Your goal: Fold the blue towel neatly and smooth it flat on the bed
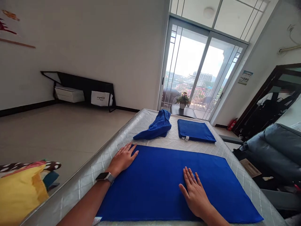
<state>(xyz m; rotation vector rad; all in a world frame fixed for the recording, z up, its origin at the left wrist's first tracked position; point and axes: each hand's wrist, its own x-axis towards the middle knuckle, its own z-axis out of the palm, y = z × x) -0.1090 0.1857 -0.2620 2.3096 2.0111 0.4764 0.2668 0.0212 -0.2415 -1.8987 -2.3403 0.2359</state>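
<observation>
A large blue towel (164, 175) lies spread flat on a grey quilted mattress (91, 175). My left hand (123, 158) rests open at the towel's far left corner, fingers flat, with a watch on the wrist. My right hand (194, 191) lies open on the towel near its middle, palm down and fingers stretched forward. Further back on the mattress a crumpled blue towel (156, 127) sits beside a neatly folded blue towel (195, 131).
A yellow and patterned bundle of cloth (21, 188) lies at the left. A grey sofa (275, 147) stands on the right. Glass balcony doors (197, 72) with a potted plant (182, 100) are ahead. A black bench (82, 84) holds white boxes at the left wall.
</observation>
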